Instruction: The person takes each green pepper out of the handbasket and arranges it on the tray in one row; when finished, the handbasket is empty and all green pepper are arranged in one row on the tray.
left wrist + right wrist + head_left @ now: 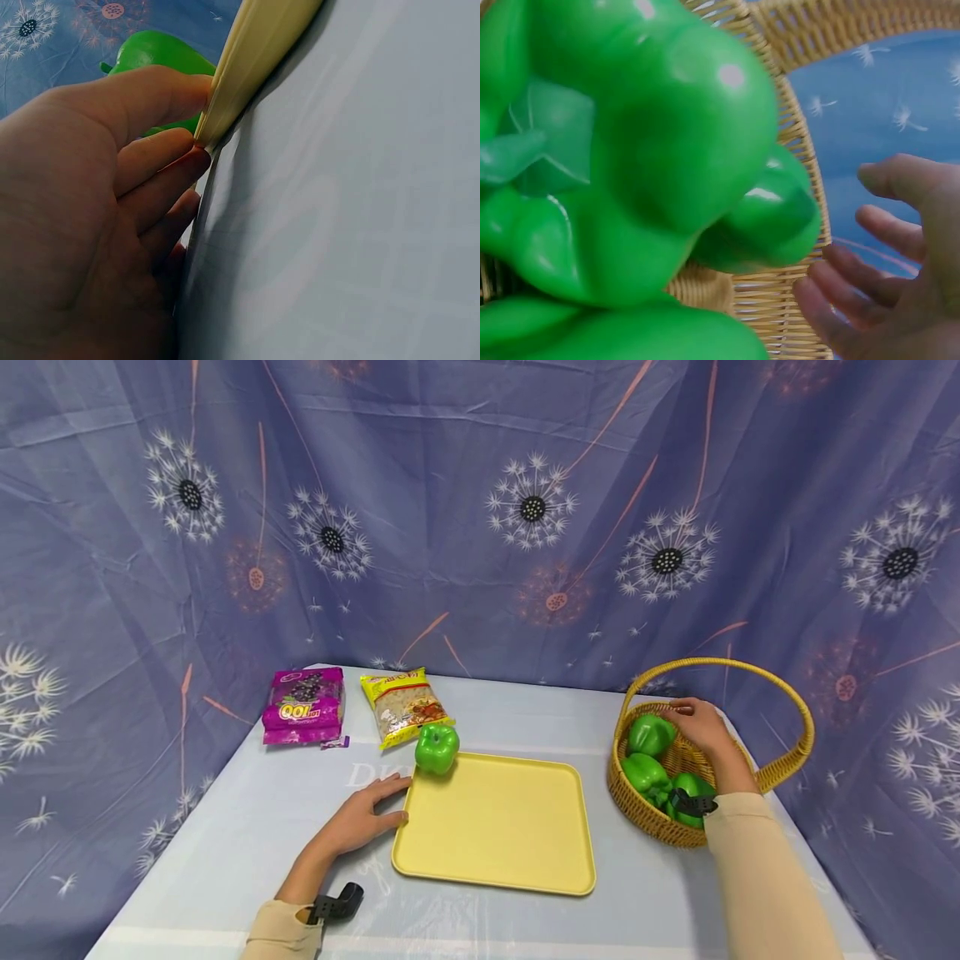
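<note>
My left hand (358, 821) is at the left edge of a yellow tray (497, 828), its thumb and fingertips touching the side. The left wrist view shows the fingers (154, 154) fairly straight along the tray's rim (247, 60). On the tray's back left corner sits a green bell pepper (437, 748). My right hand (699, 725) reaches over the far rim of a wicker basket (647, 820) holding several green bell peppers (651, 735). In the right wrist view its fingers are spread beside the basket wall, apart from the peppers (682, 120), with nothing in them.
A purple candy bag (303, 706) lies at the back left of the table, a small purple wrapped piece (335, 742) beside it. Near the tray's back left corner is a yellow food packet (405, 706). The basket's tall handle (720, 662) arches over the right arm. Behind hangs a blue dandelion-patterned curtain (450, 527).
</note>
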`<state>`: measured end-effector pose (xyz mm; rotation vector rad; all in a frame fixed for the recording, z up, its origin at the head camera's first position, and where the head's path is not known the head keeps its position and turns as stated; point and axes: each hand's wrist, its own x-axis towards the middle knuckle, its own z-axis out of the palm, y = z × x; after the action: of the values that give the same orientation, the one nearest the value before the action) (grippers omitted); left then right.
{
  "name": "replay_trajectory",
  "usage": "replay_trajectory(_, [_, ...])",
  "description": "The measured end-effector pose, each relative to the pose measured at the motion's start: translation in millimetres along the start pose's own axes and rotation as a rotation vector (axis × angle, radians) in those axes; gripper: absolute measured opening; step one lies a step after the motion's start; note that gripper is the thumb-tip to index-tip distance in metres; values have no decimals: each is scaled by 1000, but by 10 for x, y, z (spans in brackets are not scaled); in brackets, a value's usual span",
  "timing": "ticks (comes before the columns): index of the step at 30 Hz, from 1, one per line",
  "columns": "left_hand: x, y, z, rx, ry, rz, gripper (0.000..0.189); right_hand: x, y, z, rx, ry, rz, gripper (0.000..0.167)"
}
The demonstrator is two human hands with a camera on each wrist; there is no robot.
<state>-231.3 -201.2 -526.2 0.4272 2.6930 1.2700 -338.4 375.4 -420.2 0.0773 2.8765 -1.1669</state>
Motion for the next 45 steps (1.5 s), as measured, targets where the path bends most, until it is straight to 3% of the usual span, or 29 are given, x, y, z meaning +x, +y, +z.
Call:
replay_trajectory(6, [4,18,-8,8,-1,5,58,78,87,49,96,-102,101,68])
replay_trajectory(17, [0,14,-7,15,4,-2,57,134,206,162,165,-137,123,58])
replay_trajectory(28, [-4,10,5,14,-4,-5,57,32,167,100,188,-90,52,61])
replay_trajectory(38, [-11,24,-15,23,9,18,57,-68,57,19,80,-36,-55,60])
replay_trajectory(45, [-10,33,-15,15,6,0,57,-182,0,-32,-19,33,-106,59])
